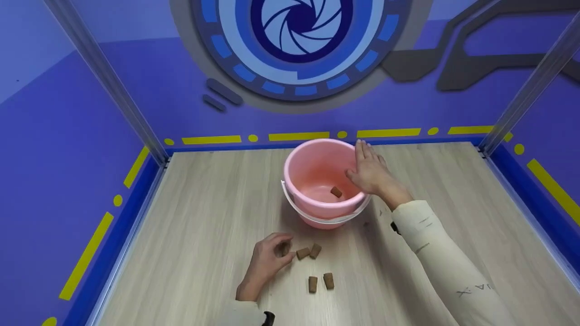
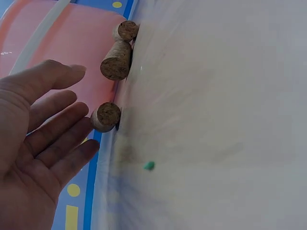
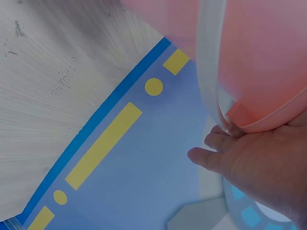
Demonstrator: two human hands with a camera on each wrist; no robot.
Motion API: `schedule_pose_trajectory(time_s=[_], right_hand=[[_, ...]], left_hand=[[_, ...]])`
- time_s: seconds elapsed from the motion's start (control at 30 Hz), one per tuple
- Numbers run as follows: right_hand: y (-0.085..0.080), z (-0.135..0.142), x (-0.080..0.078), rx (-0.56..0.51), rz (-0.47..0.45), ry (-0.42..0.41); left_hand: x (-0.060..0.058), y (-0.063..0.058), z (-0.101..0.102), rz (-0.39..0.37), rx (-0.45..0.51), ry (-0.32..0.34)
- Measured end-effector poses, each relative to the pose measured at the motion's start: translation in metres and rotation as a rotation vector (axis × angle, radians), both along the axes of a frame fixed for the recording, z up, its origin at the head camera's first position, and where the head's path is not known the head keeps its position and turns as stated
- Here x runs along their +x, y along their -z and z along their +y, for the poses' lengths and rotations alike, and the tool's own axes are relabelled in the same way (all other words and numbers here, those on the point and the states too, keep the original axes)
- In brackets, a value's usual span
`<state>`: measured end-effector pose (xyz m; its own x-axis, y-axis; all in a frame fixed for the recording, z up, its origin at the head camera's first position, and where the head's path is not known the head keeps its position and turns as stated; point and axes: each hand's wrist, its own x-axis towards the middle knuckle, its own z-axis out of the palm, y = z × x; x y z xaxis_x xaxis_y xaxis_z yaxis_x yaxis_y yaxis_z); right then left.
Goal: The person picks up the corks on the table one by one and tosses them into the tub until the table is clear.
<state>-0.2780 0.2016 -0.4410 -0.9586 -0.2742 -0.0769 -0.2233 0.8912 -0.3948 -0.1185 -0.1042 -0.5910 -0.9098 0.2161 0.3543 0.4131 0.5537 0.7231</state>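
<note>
Wood-look tabletop (image 1: 204, 203): left hand (image 1: 267, 260) curls loosely by light, grippy corks (image 1: 309, 251) (pinch their sides); right hand (image 1: 371, 172), fingers straight, touches the pink bucket (image 1: 299, 167).

Right hand (image 3: 261, 175) open beside pink bucket (image 3: 268, 52) rim, white handle (image 3: 211, 72), wooden tabletop (image 3: 53, 91)
</note>
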Motion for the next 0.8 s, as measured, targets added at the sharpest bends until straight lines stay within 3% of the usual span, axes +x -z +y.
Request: schedule_pose_trajectory(time_s=[0.43, 0.8], right_hand=[[0.0, -0.0008, 0.0001, 0.002, 0.004, 0.004], [0.0, -0.0007, -0.0002, 0.012, -0.001, 0.006]], left_hand=[[-0.0009, 0.0017, -0.0001, -0.061, -0.021, 0.018], [0.0034, 0.0007, -0.0032, -0.022, -0.107, -0.014]])
